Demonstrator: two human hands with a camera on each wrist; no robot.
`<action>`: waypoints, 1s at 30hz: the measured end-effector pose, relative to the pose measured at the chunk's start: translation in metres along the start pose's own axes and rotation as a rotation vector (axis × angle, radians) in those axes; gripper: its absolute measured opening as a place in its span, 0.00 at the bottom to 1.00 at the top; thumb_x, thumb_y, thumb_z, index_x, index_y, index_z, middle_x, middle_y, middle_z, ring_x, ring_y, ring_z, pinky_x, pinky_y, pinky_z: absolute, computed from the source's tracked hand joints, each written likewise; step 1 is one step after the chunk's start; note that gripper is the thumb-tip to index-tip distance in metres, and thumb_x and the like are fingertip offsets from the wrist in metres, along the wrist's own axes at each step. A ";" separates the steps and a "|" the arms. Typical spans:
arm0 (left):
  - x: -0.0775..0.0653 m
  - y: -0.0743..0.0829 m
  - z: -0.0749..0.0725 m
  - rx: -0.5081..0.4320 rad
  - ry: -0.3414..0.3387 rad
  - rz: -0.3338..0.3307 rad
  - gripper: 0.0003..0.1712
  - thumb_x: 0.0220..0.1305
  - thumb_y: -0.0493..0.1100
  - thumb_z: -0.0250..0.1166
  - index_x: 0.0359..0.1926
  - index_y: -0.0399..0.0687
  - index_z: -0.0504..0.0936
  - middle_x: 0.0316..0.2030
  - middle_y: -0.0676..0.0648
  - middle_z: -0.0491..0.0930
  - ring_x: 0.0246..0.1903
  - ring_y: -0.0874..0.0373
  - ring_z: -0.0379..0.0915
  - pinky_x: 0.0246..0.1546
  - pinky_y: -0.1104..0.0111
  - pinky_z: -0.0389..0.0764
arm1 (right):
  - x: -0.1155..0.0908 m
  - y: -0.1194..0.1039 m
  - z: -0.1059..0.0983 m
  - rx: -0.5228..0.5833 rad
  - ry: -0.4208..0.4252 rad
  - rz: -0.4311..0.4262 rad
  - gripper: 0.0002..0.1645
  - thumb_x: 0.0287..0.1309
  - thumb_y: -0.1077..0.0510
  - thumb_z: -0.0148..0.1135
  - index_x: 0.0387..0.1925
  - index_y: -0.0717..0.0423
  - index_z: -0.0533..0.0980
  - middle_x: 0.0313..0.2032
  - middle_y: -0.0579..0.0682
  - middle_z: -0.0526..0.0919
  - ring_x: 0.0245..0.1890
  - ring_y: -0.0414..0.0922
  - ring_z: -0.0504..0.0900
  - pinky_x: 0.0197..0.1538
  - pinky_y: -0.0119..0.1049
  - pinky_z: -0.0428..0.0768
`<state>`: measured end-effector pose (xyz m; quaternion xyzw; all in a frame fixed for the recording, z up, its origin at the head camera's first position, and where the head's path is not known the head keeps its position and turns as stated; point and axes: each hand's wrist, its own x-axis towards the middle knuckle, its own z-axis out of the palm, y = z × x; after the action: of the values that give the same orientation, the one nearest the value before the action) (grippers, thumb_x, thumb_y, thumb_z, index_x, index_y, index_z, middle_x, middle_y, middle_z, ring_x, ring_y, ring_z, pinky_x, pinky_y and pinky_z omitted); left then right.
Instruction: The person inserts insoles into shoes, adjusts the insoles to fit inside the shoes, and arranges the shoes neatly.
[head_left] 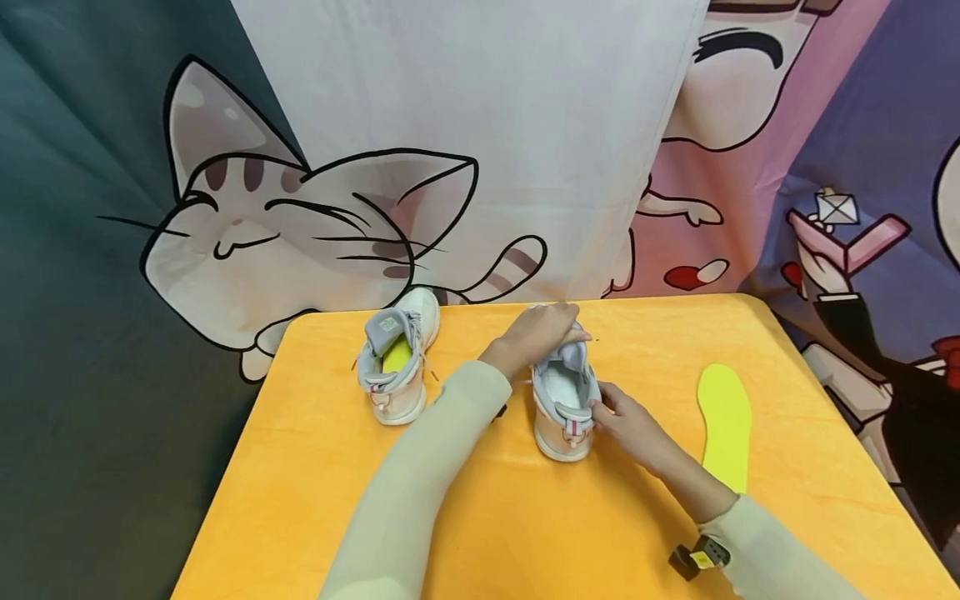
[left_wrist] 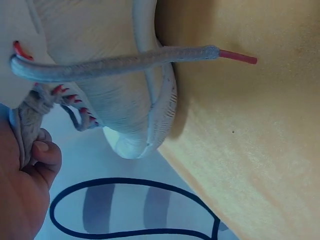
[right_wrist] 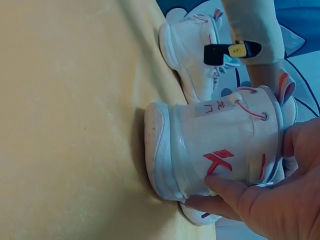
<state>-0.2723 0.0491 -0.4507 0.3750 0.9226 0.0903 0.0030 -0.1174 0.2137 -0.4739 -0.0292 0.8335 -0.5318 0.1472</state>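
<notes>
A white sneaker [head_left: 553,437] stands upright on the yellow table, heel toward me, its inside showing a pale bottom. My left hand [head_left: 542,335] reaches over its front. In the left wrist view, that hand's thumb and finger pinch grey fabric [left_wrist: 26,132] at the tongue, beside a grey lace [left_wrist: 120,64] with a red tip. My right hand [head_left: 633,429] grips the sneaker's right side near the heel. The right wrist view has the thumb at the collar and the fingers spread on the outer wall, by a red logo [right_wrist: 218,162].
Left of it stands the matching sneaker [head_left: 405,404], with a yellow-green insole [head_left: 397,355] inside. Another yellow-green insole [head_left: 726,412] lies flat at the right, partly behind my right forearm. A cartoon-printed cloth [head_left: 480,100] hangs along the table's far edge.
</notes>
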 end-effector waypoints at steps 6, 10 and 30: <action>0.002 -0.011 0.004 -0.033 0.009 -0.012 0.29 0.74 0.68 0.54 0.52 0.47 0.77 0.40 0.51 0.80 0.42 0.55 0.82 0.47 0.64 0.85 | 0.001 -0.003 0.004 -0.001 0.006 -0.006 0.31 0.75 0.60 0.48 0.72 0.74 0.60 0.65 0.70 0.73 0.56 0.54 0.76 0.54 0.35 0.79; 0.003 -0.015 0.006 -0.098 -0.005 -0.055 0.27 0.73 0.67 0.56 0.49 0.49 0.76 0.38 0.52 0.78 0.39 0.57 0.80 0.46 0.65 0.83 | 0.000 -0.004 0.003 -0.018 0.002 -0.015 0.31 0.73 0.61 0.48 0.71 0.75 0.61 0.62 0.70 0.75 0.53 0.52 0.77 0.50 0.33 0.78; -0.029 -0.009 -0.001 -0.344 0.073 -0.100 0.30 0.62 0.73 0.65 0.42 0.55 0.73 0.36 0.55 0.74 0.35 0.61 0.71 0.34 0.70 0.74 | 0.005 -0.006 -0.023 -0.282 -0.093 0.052 0.35 0.79 0.40 0.47 0.74 0.59 0.65 0.61 0.60 0.80 0.58 0.58 0.80 0.58 0.53 0.80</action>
<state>-0.2581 0.0222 -0.4528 0.3193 0.9105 0.2600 0.0382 -0.1293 0.2306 -0.4610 -0.0524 0.8927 -0.4035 0.1937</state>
